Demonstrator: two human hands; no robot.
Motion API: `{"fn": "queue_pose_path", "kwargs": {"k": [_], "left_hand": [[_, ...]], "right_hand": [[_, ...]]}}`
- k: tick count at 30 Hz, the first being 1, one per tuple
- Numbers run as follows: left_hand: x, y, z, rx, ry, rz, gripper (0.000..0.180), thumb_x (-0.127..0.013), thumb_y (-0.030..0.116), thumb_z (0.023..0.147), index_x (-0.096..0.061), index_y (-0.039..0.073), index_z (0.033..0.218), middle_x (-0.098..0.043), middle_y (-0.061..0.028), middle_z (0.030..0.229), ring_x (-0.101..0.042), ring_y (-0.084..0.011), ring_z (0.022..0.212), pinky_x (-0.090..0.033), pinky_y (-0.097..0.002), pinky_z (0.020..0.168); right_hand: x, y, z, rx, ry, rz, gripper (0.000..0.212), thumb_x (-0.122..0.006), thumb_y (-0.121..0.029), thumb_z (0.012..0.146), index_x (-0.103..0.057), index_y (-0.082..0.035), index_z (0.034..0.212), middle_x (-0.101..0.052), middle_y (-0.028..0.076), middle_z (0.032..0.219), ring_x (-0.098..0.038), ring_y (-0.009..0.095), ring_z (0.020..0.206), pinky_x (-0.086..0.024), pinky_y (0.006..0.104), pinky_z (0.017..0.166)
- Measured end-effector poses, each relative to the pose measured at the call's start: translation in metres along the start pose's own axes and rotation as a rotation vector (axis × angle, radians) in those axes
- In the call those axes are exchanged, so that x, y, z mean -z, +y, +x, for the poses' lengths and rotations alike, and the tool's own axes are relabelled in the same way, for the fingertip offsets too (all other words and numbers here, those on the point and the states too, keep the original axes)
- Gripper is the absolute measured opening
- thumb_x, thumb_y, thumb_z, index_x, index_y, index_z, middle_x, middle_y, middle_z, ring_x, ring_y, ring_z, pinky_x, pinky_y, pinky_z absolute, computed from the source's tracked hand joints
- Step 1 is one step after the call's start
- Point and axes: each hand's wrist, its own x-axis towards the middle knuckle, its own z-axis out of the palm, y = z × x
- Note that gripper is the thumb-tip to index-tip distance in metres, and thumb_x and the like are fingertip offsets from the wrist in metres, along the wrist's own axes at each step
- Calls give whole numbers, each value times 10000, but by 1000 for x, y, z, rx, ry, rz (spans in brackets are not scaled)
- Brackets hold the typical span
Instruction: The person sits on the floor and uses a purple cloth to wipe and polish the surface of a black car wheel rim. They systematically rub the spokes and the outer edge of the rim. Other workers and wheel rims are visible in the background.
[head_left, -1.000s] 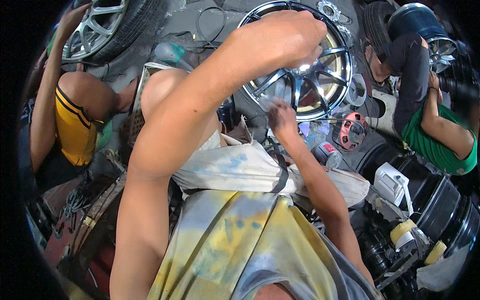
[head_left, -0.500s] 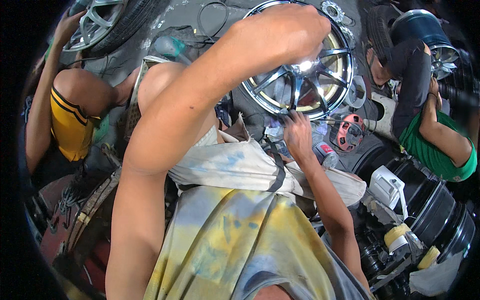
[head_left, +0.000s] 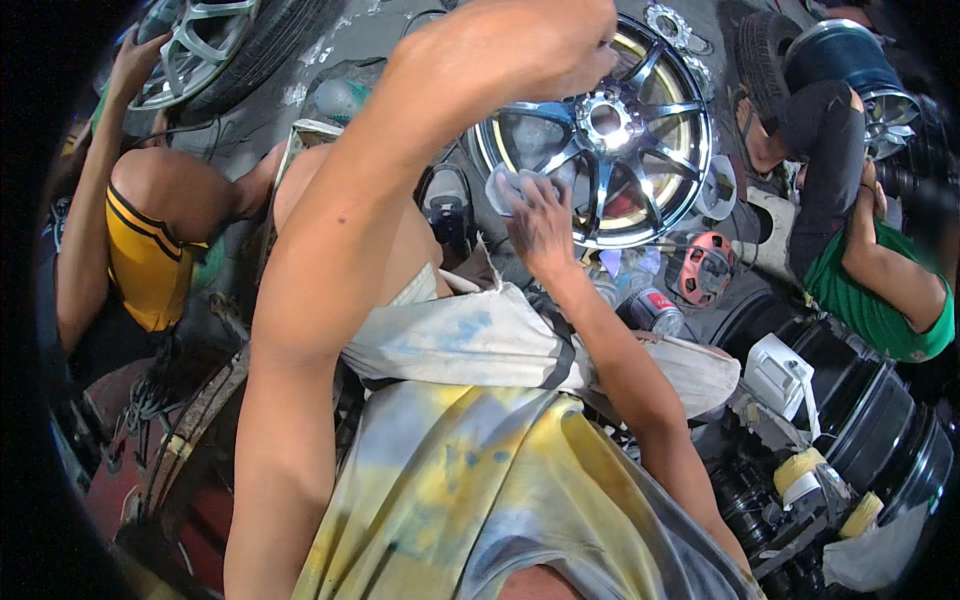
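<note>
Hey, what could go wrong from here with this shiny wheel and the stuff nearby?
The right hand has a pale, blurred thing close to the shiny wheel; any grit on it might scratch the finish. The right forearm passes close to the can, so a sideways swing could bump it.

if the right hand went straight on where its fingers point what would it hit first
Most likely the chrome wheel: the right hand points up toward its lower left part, though depth is unclear and the fingers may already touch it.
</note>
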Motion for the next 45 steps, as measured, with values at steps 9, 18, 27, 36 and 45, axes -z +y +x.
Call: {"fn": "queue_pose_path", "kwargs": {"k": [9, 18, 27, 36, 45], "left_hand": [[14, 3, 1, 102, -109, -44, 261, -622, 191, 917, -705, -54, 882, -665, -307, 844, -660, -481, 841, -529, -525, 748], [10, -9, -4, -6, -49, -47, 261, -623, 170, 905, -665, -56, 782, -652, -294, 798, -651, -479, 810, -517, -525, 719], [20, -15, -9, 136, -107, -53, 314, -616, 234, 931, -681, -56, 833, -658, -303, 867, -639, -480, 845, -506, -525, 726], [5, -27, -10, 86, -7, 39, 287, -629, 225, 943, -751, -20, 1029, -703, -257, 882, -678, -422, 847, -537, -458, 817], [-1, -28, -6, 111, -42, 53, 279, -631, 213, 946, -746, -20, 1048, -710, -251, 915, -679, -422, 873, -534, -453, 847]], "right_hand": [[-28, 7, 67, -106, 139, 86, 466, -649, -192, 870, -603, -82, 1320, -575, 149, 1197, -540, 296, 1174, -352, 518, 1052], [-32, -8, 64, -200, 155, 49, 367, -628, -126, 871, -638, -47, 1229, -611, 165, 1141, -574, 343, 1134, -417, 498, 968], [-36, 3, 71, -362, 162, 52, 109, -665, -92, 822, -695, -9, 887, -648, 239, 883, -644, 456, 913, -507, 543, 780], [-43, 27, 73, -370, 21, 323, 134, -586, -79, 871, -589, 40, 809, -588, 274, 826, -587, 500, 816, -460, 548, 693], [-29, 36, 64, -339, -153, 176, 182, -560, -184, 922, -626, -16, 902, -677, 260, 841, -652, 482, 824, -504, 558, 743]]}}
